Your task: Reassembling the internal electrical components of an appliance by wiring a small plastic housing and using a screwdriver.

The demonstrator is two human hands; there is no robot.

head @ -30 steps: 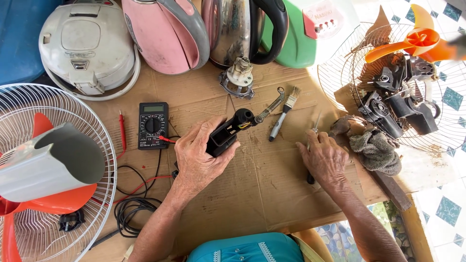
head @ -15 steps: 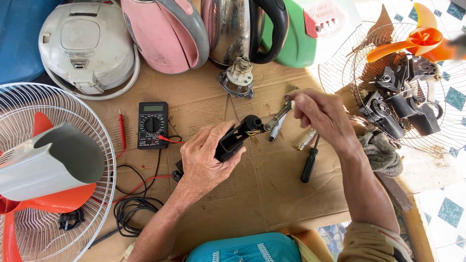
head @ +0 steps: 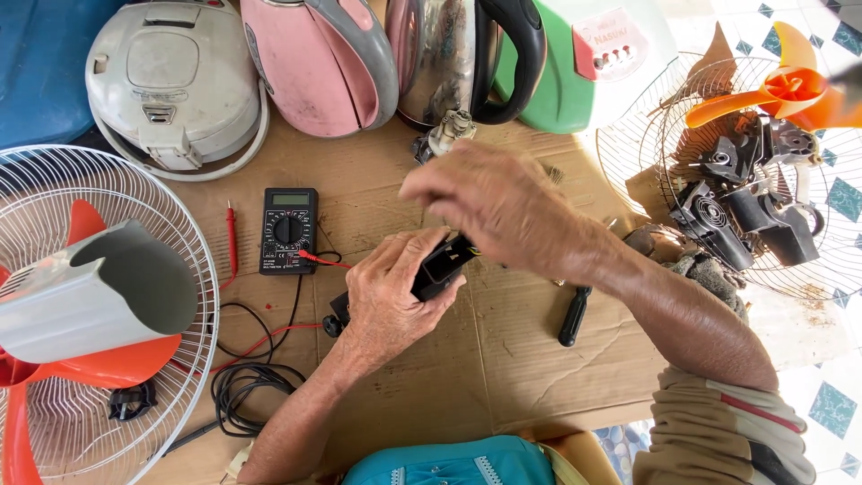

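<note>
The black plastic part (head: 440, 268) is a blocky, angular moulded piece with a matte finish, lying near the centre of the cardboard sheet (head: 503, 359). The left hand (head: 391, 301) is closed around its near end, fingers wrapped over the body. The right hand (head: 498, 207) hovers just above its far end, fingers curled and blurred; whether it grips anything cannot be determined.

The work surface is flattened brown corrugated cardboard, creased and stained, laid over a tiled floor (head: 835, 404).

Left of the part lies a black multimeter (head: 288, 231) with red probe (head: 232, 235) and tangled leads. A black-handled screwdriver (head: 573, 316) lies to the right. On the far side stand a white rice cooker (head: 171, 81), a pink kettle (head: 314, 63) and a polished steel kettle (head: 449, 58). White wire fan guards (head: 193, 296) with orange blades flank both sides.
</note>
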